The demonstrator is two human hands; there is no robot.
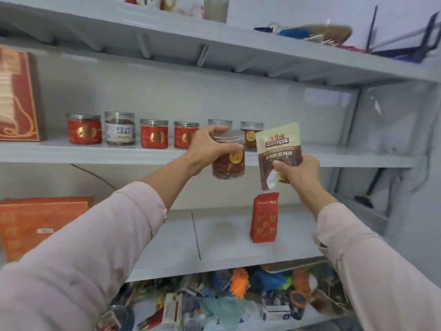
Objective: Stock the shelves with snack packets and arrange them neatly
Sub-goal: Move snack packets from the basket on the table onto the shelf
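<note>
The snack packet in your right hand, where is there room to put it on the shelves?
Free: the middle shelf right of the jar row, and the lower shelf between the orange box and the red pouch. Crowded: the jar row and the jumbled bottom level.

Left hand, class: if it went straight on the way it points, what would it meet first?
Probably the shelved jar just behind the held jar the left hand grips, though depth is unclear.

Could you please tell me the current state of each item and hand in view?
jar, lidded, held in air.
left hand, grips jar's lid.
snack pouch, upright, held in air.
right hand, grips snack pouch.
red packet, standing on lower shelf.
shelf jars, lidded, upright.
</note>
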